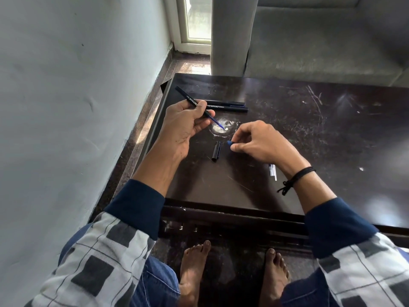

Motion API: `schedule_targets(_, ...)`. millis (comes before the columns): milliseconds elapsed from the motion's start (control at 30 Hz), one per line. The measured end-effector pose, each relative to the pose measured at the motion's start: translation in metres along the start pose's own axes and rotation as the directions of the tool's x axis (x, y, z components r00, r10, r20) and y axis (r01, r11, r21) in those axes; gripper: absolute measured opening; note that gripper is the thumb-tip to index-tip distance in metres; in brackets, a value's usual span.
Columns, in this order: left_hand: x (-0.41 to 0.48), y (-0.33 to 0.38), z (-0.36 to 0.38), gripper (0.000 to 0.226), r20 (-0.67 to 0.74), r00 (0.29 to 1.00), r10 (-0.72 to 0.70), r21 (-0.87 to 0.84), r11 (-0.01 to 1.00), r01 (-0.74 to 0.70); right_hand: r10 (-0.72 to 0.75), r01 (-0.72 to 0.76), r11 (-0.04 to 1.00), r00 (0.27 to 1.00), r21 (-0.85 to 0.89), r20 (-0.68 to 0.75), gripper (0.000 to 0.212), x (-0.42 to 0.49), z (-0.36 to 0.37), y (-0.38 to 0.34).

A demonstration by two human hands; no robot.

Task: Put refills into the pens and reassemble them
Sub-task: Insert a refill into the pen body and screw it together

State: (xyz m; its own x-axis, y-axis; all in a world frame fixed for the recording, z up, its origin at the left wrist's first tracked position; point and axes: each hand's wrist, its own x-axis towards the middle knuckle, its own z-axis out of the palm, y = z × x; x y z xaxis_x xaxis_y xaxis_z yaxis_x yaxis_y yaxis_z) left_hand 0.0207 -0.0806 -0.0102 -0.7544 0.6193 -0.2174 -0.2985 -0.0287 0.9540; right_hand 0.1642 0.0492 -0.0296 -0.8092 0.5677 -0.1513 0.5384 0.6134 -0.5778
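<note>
- Pen barrel [190, 99], blue refill [218, 122] protruding, was gripped by the left hand [188, 122].
- Blue tip piece [229, 142] was pinched by the right hand [261, 140].

White lettering on the black pen barrel [190, 99] reads "OCTANE Gel" (it runs lengthwise, with "Gel" toward the barrel's far end). Just right of that barrel, a black pen [230, 109] lying flat carries the same "OCTANE" mark; its smaller print is illegible.
</note>
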Motion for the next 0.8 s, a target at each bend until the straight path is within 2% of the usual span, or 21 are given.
schedule_targets(100,-0.0004,0.0015,-0.0006,0.005,-0.008,1.0,0.005,0.004,1.0,-0.005,-0.035,0.041,0.987,0.999,0.157,-0.037,0.009,0.001,-0.0031,0.0004)
schedule_targets(233,-0.0008,0.0021,0.0,0.005,-0.013,1.0,0.009,0.007,1.0,-0.009,-0.033,0.051,0.962,0.997,0.269,-0.07,0.012,0.0052,-0.0018,0.0047)
schedule_targets(800,-0.002,-0.0025,0.003,0.006,0.032,0.999,0.001,0.028,1.0,-0.002,-0.073,0.091,0.957,0.994,0.276,-0.075,0.012,0.0015,0.0011,-0.0003)
